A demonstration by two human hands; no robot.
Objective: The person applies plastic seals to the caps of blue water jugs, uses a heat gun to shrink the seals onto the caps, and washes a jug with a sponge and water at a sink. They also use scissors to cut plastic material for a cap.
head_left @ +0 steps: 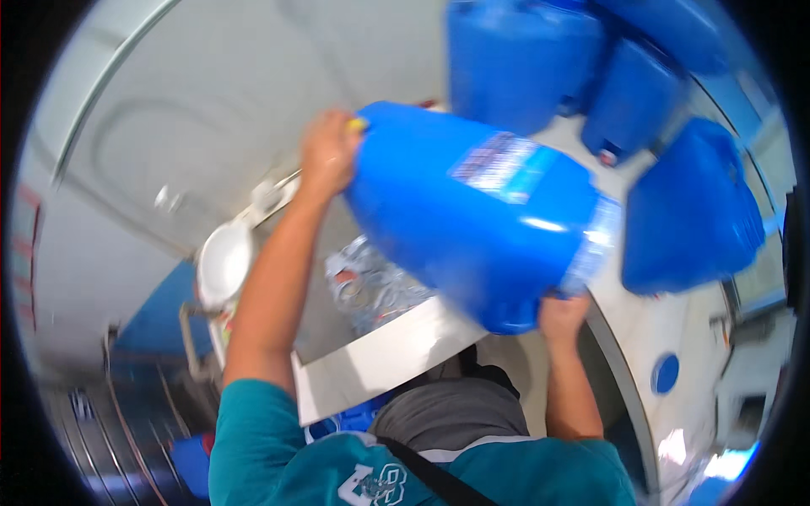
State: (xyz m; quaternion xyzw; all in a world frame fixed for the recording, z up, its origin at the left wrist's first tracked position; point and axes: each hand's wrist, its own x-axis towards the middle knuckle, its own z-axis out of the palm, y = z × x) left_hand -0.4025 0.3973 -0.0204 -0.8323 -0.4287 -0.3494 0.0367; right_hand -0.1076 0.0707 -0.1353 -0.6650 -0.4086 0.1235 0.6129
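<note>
The blue drum (430, 190) is tilted in midair, apparently over the basin (317, 320), left hand (329, 156) and right hand (564, 319) fingers grasping opposite ends, so its smooth bulk could twist loose if either hold slackened.

Probably a workroom or wash area: a large blue drum (477, 219), more blue containers (523, 72) on a pale desk (692, 337), a grey basin (315, 308) holding crumpled clear plastic (371, 291).
</note>
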